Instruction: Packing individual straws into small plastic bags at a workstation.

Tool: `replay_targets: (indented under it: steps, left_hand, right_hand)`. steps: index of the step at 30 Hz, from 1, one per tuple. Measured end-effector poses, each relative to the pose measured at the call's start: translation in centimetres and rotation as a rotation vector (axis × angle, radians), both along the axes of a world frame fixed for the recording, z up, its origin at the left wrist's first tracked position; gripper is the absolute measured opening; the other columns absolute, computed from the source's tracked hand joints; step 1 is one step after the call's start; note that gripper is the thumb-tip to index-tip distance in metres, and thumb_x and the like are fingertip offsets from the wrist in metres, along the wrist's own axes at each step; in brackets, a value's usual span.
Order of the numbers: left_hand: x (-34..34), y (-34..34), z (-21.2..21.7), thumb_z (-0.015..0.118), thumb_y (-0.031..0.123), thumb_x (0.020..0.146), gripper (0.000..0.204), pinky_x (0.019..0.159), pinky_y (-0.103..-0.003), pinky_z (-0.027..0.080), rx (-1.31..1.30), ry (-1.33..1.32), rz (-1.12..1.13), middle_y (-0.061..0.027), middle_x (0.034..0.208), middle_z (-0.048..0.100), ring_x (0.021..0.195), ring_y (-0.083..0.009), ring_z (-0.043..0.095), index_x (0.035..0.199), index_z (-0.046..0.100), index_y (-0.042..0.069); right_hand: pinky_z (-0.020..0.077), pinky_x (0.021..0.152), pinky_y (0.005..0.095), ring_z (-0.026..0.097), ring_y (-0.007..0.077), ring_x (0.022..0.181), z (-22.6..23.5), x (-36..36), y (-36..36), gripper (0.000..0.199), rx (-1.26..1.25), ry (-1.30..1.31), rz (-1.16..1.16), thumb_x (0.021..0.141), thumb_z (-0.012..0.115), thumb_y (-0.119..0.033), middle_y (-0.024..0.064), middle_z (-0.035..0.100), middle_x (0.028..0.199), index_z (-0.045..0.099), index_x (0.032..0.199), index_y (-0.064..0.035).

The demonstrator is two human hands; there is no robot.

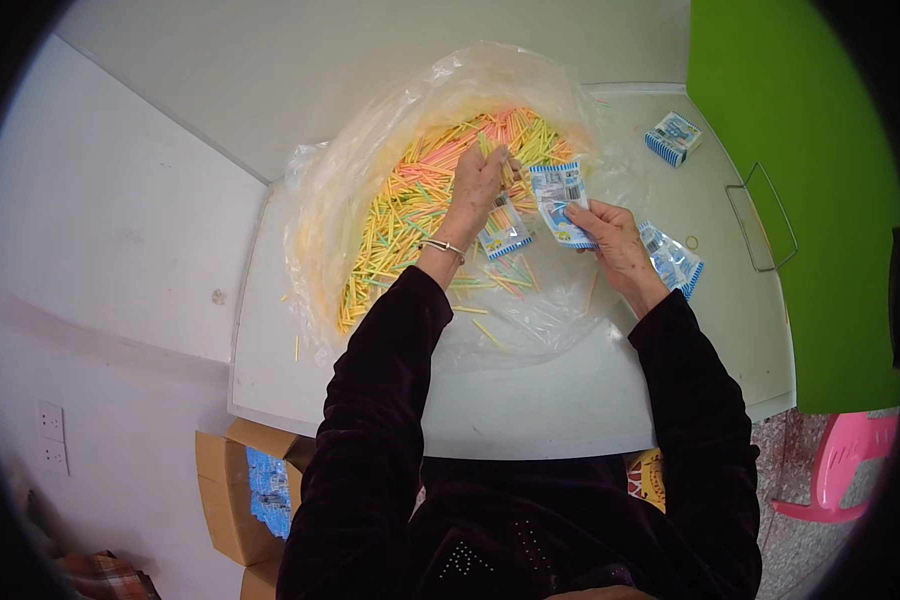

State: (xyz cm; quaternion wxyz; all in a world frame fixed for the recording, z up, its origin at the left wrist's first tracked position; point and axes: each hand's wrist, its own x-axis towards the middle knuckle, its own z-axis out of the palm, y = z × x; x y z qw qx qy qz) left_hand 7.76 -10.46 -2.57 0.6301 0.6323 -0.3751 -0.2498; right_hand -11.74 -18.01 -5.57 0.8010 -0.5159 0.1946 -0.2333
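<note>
Thin pastel sticks (390, 235) in yellow, pink and green fill a large clear plastic bag (315, 225), spread open on the table. Over the heap, my left hand (478, 190) is closed around a few of these sticks, whose ends show at its fingertips. Just to its right, my right hand (618, 240) pinches a small blue-and-white packet (558, 195) with striped ends by its lower edge. A second such packet (505, 232) lies on the bag below my left hand. More packets (672, 258) lie beside my right wrist, partly hidden by it.
A bundle of packets (674, 138) sits at the table's far right, and a rubber band (692, 242) lies nearer. A wire handle (760, 220) stands at the right edge by a green panel (800, 200). Below left is a cardboard box (225, 500) of blue packets; a pink stool (835, 470) stands lower right.
</note>
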Motion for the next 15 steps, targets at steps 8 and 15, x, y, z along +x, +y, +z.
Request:
replay_targets:
  steps: [8, 15]
  left_hand:
    - [-0.8, 0.7, 2.6, 0.050, 0.024, 0.094, 0.026, 0.072, -0.030, 0.054, -0.122, 0.258, -0.160, -0.0134, 0.090, 0.064, 0.086, -0.0208, 0.065, 0.092, 0.056, -0.001]
    - [-4.7, 1.9, 5.6, 0.050, 0.030, 0.094, 0.036, 0.072, -0.028, 0.052, -0.103, 0.275, -0.253, -0.0118, 0.086, 0.065, 0.081, -0.0178, 0.065, 0.091, 0.060, -0.004]
  right_hand:
    - [0.0408, 0.061, 0.0182, 0.053, 0.0017, 0.066, -0.2, -0.8, -0.1, 0.020, -0.078, 0.020, 0.050, 0.086, 0.063, -0.019, -0.0003, 0.064, 0.077, 0.067, 0.087, 0.0003]
    - [0.0425, 0.063, 0.0176, 0.055, 0.0018, 0.069, 0.4, -1.7, -0.3, 0.021, -0.107, 0.061, 0.193, 0.085, 0.064, -0.019, -0.0003, 0.064, 0.078, 0.067, 0.089, 0.0005]
